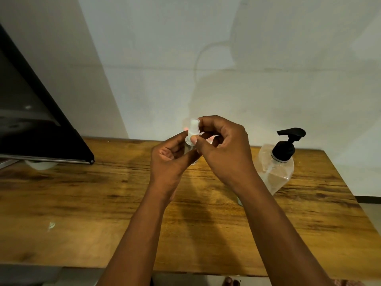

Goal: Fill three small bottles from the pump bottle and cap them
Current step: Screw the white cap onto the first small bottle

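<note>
Above the middle of the bench [82, 193], two hands hold one small bottle [190, 150] up in the air. The left hand [171, 159] wraps its fingers round the clear bottle from below. The right hand [224, 149] pinches the white cap [192, 133] at the top, thumb on the front and fingers curled behind. The cap sits on the bottle's neck, so I think it is being twisted on or off; I cannot tell which. How full the bottle is I cannot see, because the fingers hide most of it.

The pump bottle [278, 170] stands near the right back corner of the bench, just beside the right wrist. It looks partly full.

I see no other small bottles clearly. Something small peeks out under the right arm, but it is too hidden to name. So at least one bottle is at the cap step, and I cannot tell about the other two.
</note>
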